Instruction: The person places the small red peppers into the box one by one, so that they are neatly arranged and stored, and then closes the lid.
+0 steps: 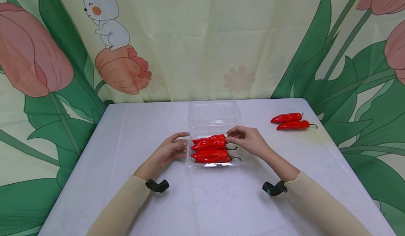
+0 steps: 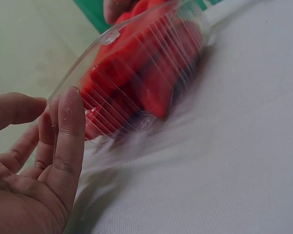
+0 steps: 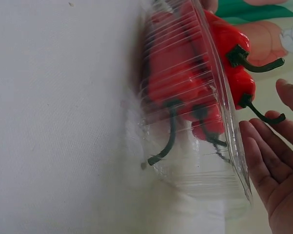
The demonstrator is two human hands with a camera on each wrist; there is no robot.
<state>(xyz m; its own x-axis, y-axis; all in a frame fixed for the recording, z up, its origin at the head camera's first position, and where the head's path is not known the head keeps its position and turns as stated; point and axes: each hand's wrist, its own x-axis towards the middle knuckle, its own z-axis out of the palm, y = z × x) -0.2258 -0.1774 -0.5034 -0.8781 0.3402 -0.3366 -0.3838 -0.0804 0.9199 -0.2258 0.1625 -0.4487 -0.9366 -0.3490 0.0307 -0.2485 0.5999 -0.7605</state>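
Note:
A clear plastic clamshell box (image 1: 215, 164) lies on the table, its lid (image 1: 214, 112) folded back away from me. Several red peppers (image 1: 209, 144) lie in it, stems to the right; in the right wrist view some red peppers (image 3: 229, 39) rise above the rim. At the box's left edge is my left hand (image 1: 169, 151), its fingertips (image 2: 71, 100) at the rim, fingers loosely extended. My right hand (image 1: 248, 139) hovers by the right side, near the green stems (image 3: 259, 66). Its fingers are relaxed, with nothing visible between them.
Two more red peppers (image 1: 292, 120) lie together at the table's back right. The white-covered table (image 1: 152, 123) ends at a curtain (image 1: 190, 53) printed with tulips and a rabbit. Each wrist carries a small black camera (image 1: 274, 188).

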